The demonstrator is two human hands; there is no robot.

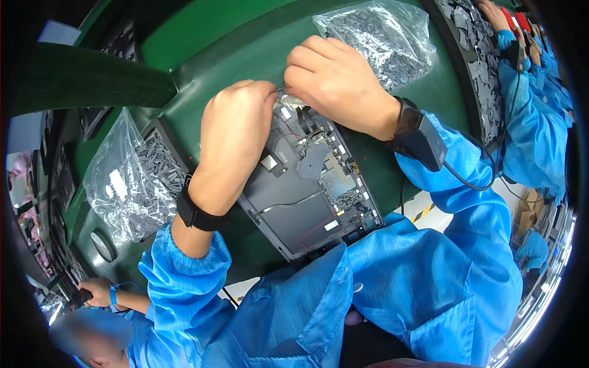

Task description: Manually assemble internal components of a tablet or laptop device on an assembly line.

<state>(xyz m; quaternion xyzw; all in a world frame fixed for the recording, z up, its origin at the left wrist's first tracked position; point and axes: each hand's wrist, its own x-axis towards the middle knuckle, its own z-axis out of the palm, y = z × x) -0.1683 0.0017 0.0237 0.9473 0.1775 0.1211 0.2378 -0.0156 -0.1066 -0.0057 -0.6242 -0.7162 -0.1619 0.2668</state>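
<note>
Grey chassis: an opened laptop shell (pixel 307 190) lies flat on the green counter (pixel 245 55), tilted cornerwise toward the person, its inner side up.
Handling: I judge it a thin, stiff tray of plastic or light metal, light to lift but easy to flex; the exposed boards, thin red and black wires and foil patches inside look fragile.
Hold: best taken by the bare outer rim or the plain lower half, not by the wired upper part.
Left hand (pixel 236 132): curled, fingertips pinched together at the shell's upper edge; what they pinch is too small to tell.
Right hand (pixel 334 83): curled the same way, just beside the left, fingertips pressing at the same top corner; a black wrist unit (pixel 420 138) with a cable sits on that forearm.
Labels: small white rectangular stickers (pixel 331 225) dot the shell's inside.
Far bag (pixel 383 37): clear plastic, crumpled, full of small dark grey parts, behind the right hand.
Left bag (pixel 123 184): clear plastic, same grey parts, lying over a dark tray (pixel 165 153), with a white slip inside.
Co-workers: blue sleeves at the upper right (pixel 534 122) and another hand at the lower left (pixel 95 288).
</note>
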